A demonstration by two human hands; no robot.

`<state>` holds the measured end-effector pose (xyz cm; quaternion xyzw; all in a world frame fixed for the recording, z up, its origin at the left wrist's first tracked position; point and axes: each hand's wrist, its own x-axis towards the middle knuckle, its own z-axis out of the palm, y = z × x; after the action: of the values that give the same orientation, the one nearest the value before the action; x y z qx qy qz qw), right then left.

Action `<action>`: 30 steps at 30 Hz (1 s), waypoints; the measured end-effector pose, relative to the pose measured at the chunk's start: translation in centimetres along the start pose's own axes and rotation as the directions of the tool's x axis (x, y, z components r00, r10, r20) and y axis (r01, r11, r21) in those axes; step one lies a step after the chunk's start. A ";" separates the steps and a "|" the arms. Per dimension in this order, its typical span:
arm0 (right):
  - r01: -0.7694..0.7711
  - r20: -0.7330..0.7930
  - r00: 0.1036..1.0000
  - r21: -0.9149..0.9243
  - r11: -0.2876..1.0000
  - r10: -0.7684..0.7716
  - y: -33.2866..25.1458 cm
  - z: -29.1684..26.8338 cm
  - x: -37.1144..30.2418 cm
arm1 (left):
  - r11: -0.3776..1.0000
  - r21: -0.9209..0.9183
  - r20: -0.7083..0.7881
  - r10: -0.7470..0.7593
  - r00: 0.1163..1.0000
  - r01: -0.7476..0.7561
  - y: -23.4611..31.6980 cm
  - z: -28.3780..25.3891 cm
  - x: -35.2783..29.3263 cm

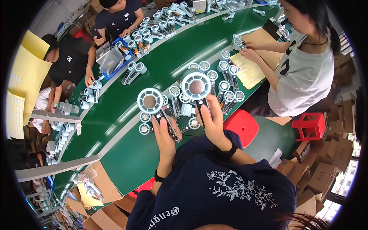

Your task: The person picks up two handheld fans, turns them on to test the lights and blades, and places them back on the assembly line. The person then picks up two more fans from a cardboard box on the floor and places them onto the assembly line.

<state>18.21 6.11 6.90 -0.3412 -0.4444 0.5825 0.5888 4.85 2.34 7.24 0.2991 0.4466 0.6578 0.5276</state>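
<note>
Two part-assembled handheld fans are raised side by side over the green workbench (126, 157). My left hand (165, 136) is closed round the dark, uncovered handle of one fan (150, 102). In my right hand (213, 120) is the handle of the other fan (196, 86), held slightly higher. Both have round, light-blue spoked heads with a silvery disc in the middle, facing up. Beneath and behind them lie several similar fans (229, 96) with their inner parts showing. Some of these are partly hidden by my hands.
A green conveyor belt (168, 57) curves past the bench, with more fans along its far edge. A blue bin (115, 67) stands across it. Co-workers sit opposite and at right, one handling a fan. A red stool (242, 128) and cardboard boxes (320, 176) are at right.
</note>
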 end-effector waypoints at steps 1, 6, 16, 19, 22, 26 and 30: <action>0.021 -0.003 1.000 -0.026 0.999 -0.021 0.0 -0.2 0.0 | 1.000 -0.004 0.011 -0.005 1.000 0.005 0.0 0.0 0.1; 0.069 -0.012 0.997 -0.030 0.997 -0.070 -0.3 -1.0 -0.4 | 0.998 0.054 0.054 0.008 0.999 -0.011 -0.3 1.1 0.3; 0.071 -0.059 0.996 -0.047 0.996 -0.074 -1.5 -1.1 -2.5 | 0.994 0.092 0.186 0.045 0.982 -0.063 0.7 3.2 -1.0; 0.080 -0.069 0.994 -0.084 0.993 -0.086 -1.7 -1.2 -3.1 | 0.995 0.085 0.198 0.039 0.979 -0.056 0.7 3.2 -1.2; 0.073 -0.133 0.987 -0.101 0.992 -0.086 -1.9 -1.6 -3.5 | 0.995 0.090 0.227 0.018 0.974 -0.039 0.5 3.4 -1.1; 0.052 -0.220 0.972 -0.115 0.992 -0.076 -2.0 -2.7 -3.1 | 0.995 0.097 0.270 -0.025 0.963 -0.001 -0.4 4.2 -0.2; -0.123 -0.256 0.959 0.021 0.992 0.124 -2.3 -5.0 -2.4 | 0.987 0.102 0.323 -0.155 0.934 0.128 -1.4 4.9 1.6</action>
<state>23.85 4.13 6.92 -0.4392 -0.3409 0.5701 0.6048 9.27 5.25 7.93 0.3925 0.3980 0.5407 0.6286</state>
